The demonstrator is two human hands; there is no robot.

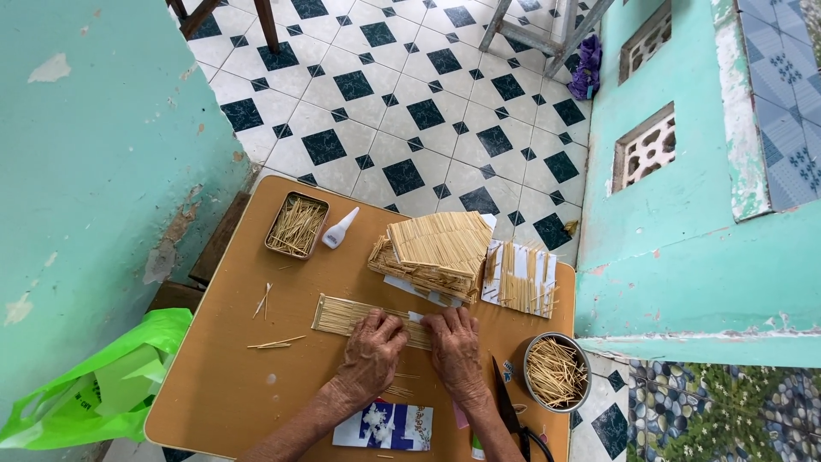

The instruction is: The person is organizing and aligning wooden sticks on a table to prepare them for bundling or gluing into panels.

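Observation:
My left hand (374, 347) and my right hand (456, 346) lie side by side, palms down, pressing on a long strip of thin sticks (342, 315) laid flat on the small brown table (214, 376). The strip runs left from under my fingers. Just beyond my hands stands a little roof-shaped model made of sticks (436, 250). A white panel with sticks on it (519, 277) lies to its right.
A rectangular tin of sticks (296, 226) and a white glue bottle (340, 229) sit at the table's far left. A round tin of sticks (556, 371) and black scissors (510, 414) lie right of my hands. Loose sticks (275, 343) lie left. A green bag (103, 385) hangs by the wall.

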